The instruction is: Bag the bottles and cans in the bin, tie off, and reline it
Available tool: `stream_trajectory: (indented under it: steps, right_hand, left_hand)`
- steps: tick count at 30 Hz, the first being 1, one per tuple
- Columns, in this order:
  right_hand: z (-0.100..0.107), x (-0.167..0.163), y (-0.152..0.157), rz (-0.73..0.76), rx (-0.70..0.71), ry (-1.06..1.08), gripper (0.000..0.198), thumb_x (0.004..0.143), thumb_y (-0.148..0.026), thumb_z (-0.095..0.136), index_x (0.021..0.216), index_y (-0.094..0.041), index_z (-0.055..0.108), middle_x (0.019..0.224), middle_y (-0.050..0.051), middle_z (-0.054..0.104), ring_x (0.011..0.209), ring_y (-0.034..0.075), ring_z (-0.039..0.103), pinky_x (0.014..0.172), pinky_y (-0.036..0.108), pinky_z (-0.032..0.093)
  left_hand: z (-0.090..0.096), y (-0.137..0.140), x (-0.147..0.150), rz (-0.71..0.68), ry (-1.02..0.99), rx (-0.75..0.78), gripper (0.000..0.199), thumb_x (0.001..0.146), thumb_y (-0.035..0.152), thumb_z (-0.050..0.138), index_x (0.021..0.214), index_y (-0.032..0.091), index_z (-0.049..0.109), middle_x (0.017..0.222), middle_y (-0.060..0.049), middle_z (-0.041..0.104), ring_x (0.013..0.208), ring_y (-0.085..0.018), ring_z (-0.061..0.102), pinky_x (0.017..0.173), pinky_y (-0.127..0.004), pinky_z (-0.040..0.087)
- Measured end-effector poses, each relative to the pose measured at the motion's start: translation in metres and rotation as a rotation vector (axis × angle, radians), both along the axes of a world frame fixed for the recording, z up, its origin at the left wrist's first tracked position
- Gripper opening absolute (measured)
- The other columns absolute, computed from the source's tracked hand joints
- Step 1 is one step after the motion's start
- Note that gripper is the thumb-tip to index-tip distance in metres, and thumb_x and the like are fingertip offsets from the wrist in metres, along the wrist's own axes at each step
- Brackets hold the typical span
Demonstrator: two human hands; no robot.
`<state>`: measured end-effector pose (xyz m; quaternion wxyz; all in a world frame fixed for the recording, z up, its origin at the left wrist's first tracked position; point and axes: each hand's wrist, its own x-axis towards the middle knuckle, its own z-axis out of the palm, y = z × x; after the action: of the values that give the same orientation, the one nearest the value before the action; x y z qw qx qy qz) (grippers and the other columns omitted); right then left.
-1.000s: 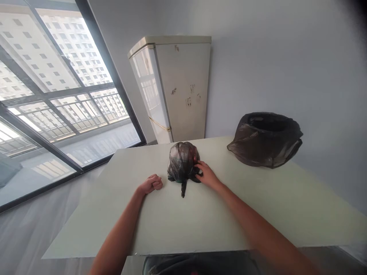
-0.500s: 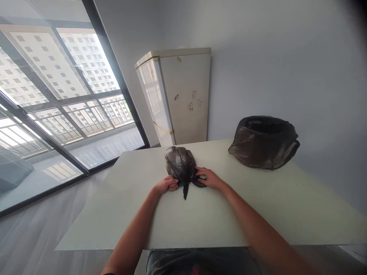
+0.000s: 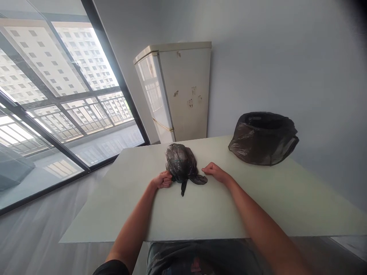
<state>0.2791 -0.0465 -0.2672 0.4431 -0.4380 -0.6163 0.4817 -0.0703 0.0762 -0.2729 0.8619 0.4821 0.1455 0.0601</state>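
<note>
The tied black bag [image 3: 181, 165] sat on the pale table [image 3: 258, 206], near its far edge. My left hand [image 3: 163, 179] pinched the bag's left corner in a closed fist. My right hand [image 3: 214, 172] rested curled just beside it. An open bag [image 3: 263, 138] stood well apart, right.

No readable text, label, brand or number shows anywhere: the fridge [image 3: 183, 91] carries only dark smudges, and the tied black bag [image 3: 181, 166] on the table [image 3: 200, 214] is unmarked
</note>
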Motion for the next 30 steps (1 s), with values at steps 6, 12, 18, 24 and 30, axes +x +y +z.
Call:
stream_trajectory:
  steps: [6, 12, 18, 24, 30]
  right_hand:
    - [-0.003, 0.006, 0.001, 0.152, -0.111, 0.16, 0.075, 0.087, -0.063, 0.071, 0.051, -0.025, 0.019, 0.052, -0.009, 0.015, 0.052, 0.008, 0.016, 0.055, 0.028, 0.02]
    - [-0.001, 0.009, 0.0, 0.226, -0.195, 0.274, 0.078, 0.084, -0.059, 0.078, 0.052, -0.025, 0.016, 0.051, -0.011, 0.014, 0.048, 0.005, 0.014, 0.049, 0.025, 0.019]
    - [0.0, 0.012, 0.0, 0.298, -0.28, 0.332, 0.079, 0.085, -0.057, 0.08, 0.054, -0.024, 0.016, 0.05, -0.012, 0.014, 0.045, 0.003, 0.012, 0.043, 0.021, 0.017]
    - [0.001, 0.019, 0.001, 0.419, -0.432, 0.314, 0.071, 0.091, -0.056, 0.075, 0.059, -0.024, 0.022, 0.054, -0.012, 0.017, 0.044, 0.002, 0.01, 0.036, 0.015, 0.012]
    - [-0.002, 0.024, 0.004, 0.525, -0.55, 0.278, 0.067, 0.093, -0.058, 0.072, 0.06, -0.022, 0.026, 0.057, -0.012, 0.02, 0.044, 0.001, 0.01, 0.033, 0.012, 0.014]
  left_hand:
    - [0.009, 0.003, 0.002, -0.128, 0.082, -0.035, 0.071, 0.096, 0.05, 0.066, 0.052, 0.022, 0.017, 0.05, 0.009, 0.009, 0.04, -0.004, 0.004, 0.036, -0.018, 0.003]
    - [0.011, 0.004, 0.005, -0.232, 0.129, -0.048, 0.067, 0.095, 0.057, 0.065, 0.054, 0.023, 0.025, 0.053, 0.009, 0.015, 0.043, -0.004, 0.001, 0.034, -0.018, 0.0]
    - [0.019, -0.001, 0.003, -0.286, 0.145, -0.019, 0.047, 0.099, 0.055, 0.062, 0.073, 0.022, 0.041, 0.058, 0.012, 0.014, 0.044, -0.005, -0.002, 0.032, -0.016, 0.004]
    - [0.025, -0.006, 0.002, -0.36, 0.141, 0.016, 0.033, 0.102, 0.046, 0.06, 0.084, 0.019, 0.053, 0.059, 0.011, 0.015, 0.044, -0.005, 0.002, 0.031, -0.014, 0.009]
    - [0.026, -0.008, 0.003, -0.408, 0.138, 0.044, 0.028, 0.105, 0.039, 0.054, 0.109, 0.014, 0.067, 0.064, 0.009, 0.014, 0.046, -0.006, 0.004, 0.032, -0.013, 0.009]
